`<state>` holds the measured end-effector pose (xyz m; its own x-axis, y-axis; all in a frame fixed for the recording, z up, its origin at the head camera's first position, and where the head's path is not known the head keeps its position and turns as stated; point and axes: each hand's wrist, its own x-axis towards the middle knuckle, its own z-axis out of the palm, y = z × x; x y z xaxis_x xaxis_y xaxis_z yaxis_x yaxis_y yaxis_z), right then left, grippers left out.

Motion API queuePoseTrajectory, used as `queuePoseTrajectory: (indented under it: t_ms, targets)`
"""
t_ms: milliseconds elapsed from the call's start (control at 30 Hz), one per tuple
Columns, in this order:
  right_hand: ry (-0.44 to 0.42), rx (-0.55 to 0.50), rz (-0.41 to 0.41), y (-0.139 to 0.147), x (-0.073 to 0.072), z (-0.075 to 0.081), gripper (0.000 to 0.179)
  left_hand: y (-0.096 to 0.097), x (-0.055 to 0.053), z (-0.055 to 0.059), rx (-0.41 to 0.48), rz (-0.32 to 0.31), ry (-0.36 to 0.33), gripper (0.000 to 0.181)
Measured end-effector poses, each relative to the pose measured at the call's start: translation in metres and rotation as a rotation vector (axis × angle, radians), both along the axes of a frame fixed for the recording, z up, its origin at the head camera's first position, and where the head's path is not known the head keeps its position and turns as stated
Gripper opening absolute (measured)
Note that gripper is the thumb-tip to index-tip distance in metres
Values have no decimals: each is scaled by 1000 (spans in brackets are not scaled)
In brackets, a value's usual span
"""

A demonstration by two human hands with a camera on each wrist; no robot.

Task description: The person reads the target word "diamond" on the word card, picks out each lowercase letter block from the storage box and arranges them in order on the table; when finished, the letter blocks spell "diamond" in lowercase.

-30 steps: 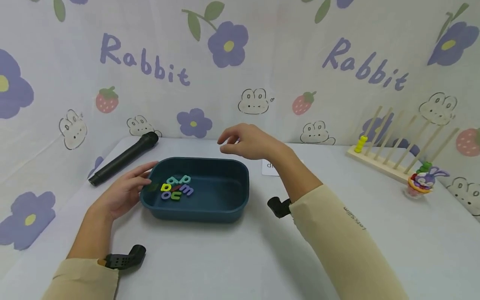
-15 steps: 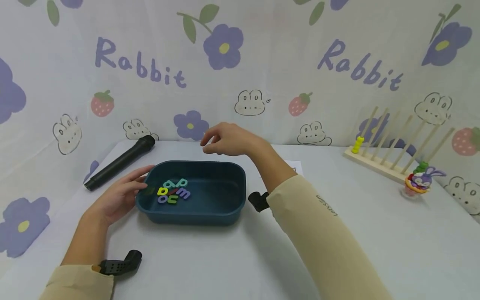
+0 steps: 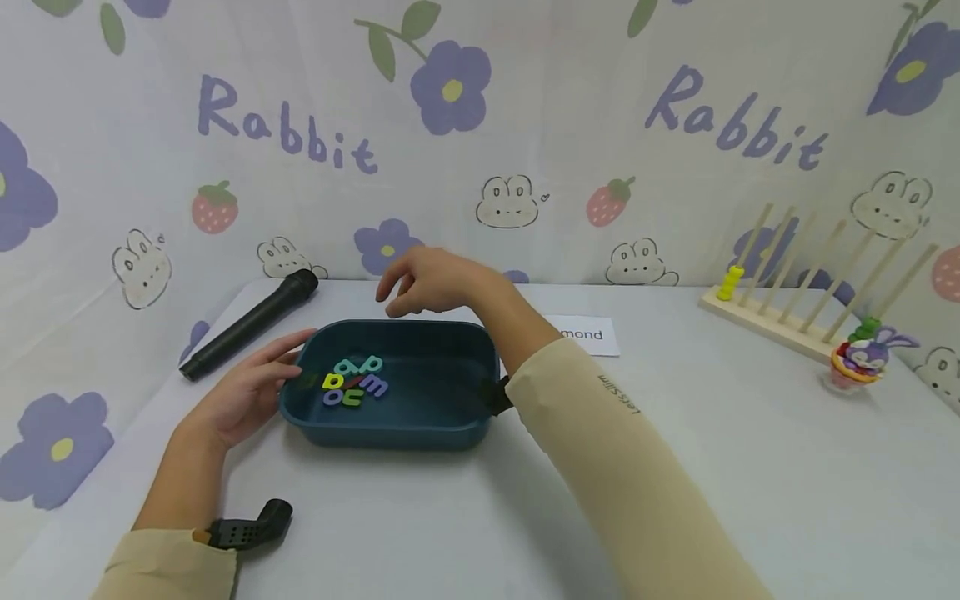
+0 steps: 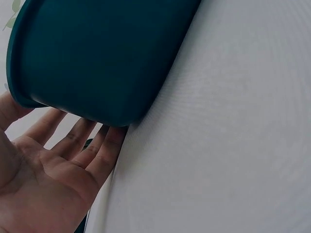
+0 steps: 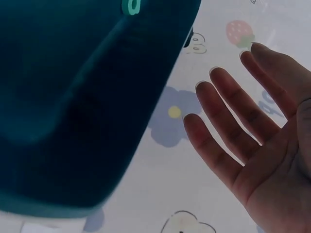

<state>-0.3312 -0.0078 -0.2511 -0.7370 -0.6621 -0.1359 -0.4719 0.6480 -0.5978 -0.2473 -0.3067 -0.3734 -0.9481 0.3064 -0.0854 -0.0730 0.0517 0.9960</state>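
Observation:
A dark teal plastic bin (image 3: 420, 437) stands on the white table. Toward its left end lie several small coloured letters, among them a yellow D (image 3: 333, 382), a purple m (image 3: 373, 385), a green n (image 3: 352, 398) and a teal p (image 3: 371, 364). My left hand (image 3: 243, 396) rests against the bin's left end; in the left wrist view its fairly straight fingers touch the outer wall. Above the bin's far rim hovers my right hand (image 3: 435, 283), its fingers loosely bent. The right wrist view shows that hand (image 5: 272, 150) apart from the bin and holding nothing.
A black microphone (image 3: 251, 323) lies behind the left hand. Behind the right forearm is a white card (image 3: 592, 335), partly covered, with "mond" readable. At the right stand a wooden peg rack (image 3: 780, 321) and a rabbit figure in a cup (image 3: 862, 362). A patterned curtain hangs behind.
My right hand has moved left, from near the bin's far right corner to above the middle of its far rim. More of the card shows. The left hand stays at the bin.

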Motion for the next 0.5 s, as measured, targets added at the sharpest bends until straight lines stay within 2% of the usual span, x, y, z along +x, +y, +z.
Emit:
queuePoseTrajectory:
  t_ms: [233, 500]
  targets:
    - [-41, -35, 30, -10, -4, -10, 25, 0, 1, 2, -15, 14, -13, 52]
    - [-37, 1, 64, -22, -6, -18, 29, 0, 1, 3, -16, 17, -18, 53]
